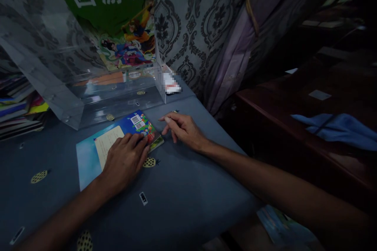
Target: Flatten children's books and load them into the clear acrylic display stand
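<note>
Right now your left hand (125, 159) lies palm down on the blue book (113, 133), its fingers together and slightly bent across the cover, resting on it rather than clenched around it. Your right hand (184, 129) is just beside the book's right corner, nothing in it, with the fingers loosely curled and the index finger pointing toward the book; whether it touches the table (182, 196), you cannot tell from here.

The book lies shut and flat on the table, turned at a slant, with a white barcode label (136, 120) near its far edge and a cream panel (103, 151) partly under your left hand. Close by your left thumb, a yellow pineapple (149, 162) is printed on the blue-grey surface.

Beyond the book you have a clear stand (70, 111) with an upright green book (112, 15) in it, a stack of books (23, 106) to the left, and well off to your right a blue cloth (338, 129) on a dark red surface (265, 98)
</note>
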The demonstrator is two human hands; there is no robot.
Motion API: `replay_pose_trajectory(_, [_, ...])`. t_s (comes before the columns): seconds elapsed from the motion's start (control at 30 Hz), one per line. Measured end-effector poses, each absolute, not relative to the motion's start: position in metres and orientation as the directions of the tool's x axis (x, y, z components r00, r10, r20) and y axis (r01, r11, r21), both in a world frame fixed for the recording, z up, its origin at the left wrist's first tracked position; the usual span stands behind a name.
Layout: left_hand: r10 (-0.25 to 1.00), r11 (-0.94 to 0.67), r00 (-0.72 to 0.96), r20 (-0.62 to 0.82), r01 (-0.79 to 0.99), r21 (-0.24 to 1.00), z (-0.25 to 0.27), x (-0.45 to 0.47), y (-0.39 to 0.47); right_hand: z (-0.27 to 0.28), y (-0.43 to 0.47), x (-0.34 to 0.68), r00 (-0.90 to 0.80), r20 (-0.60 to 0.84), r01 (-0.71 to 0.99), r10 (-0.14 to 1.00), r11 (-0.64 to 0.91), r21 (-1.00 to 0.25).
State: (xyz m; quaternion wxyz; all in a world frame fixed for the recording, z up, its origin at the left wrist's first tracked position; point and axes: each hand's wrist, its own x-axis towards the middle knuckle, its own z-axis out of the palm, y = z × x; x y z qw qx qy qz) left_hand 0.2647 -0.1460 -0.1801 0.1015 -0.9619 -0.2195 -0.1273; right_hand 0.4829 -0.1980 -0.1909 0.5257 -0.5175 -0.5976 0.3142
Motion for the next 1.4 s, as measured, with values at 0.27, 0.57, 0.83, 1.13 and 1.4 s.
replay_pose_trajectory(0.27, [0.383,-0.885,0.873,0.302,0.44,-0.152,-0.1781,0.2651,-0.1472,-0.1899,-0.1992,0.4822,0.068,0.314,0.305,0.947,0.28,-0.911])
replay_pose_trajectory(0.57, [0.363,-0.89,0.874,0.322,0.428,-0.157,-0.178,0.2655,-0.1472,-0.189,-0.2055,0.4764,0.031,0.283,0.475,0.959,0.235,-0.848])
replay_pose_trajectory(0.83, [0.383,-0.886,0.872,0.305,0.44,-0.146,-0.1778,0.2655,-0.1479,-0.1888,-0.2038,0.4761,0.023,0.263,0.52,0.965,0.213,-0.827])
replay_pose_trajectory(1.13, [0.38,-0.886,0.869,0.318,0.44,-0.145,-0.1796,0.2651,-0.1477,-0.1902,-0.204,0.478,0.099,0.331,0.462,0.938,0.251,-0.85])
replay_pose_trajectory(1.4, [0.377,-0.886,0.869,0.32,0.439,-0.15,-0.1791,0.2651,-0.1478,-0.1898,-0.2063,0.4762,0.001,0.304,0.529,0.953,0.257,-0.809])
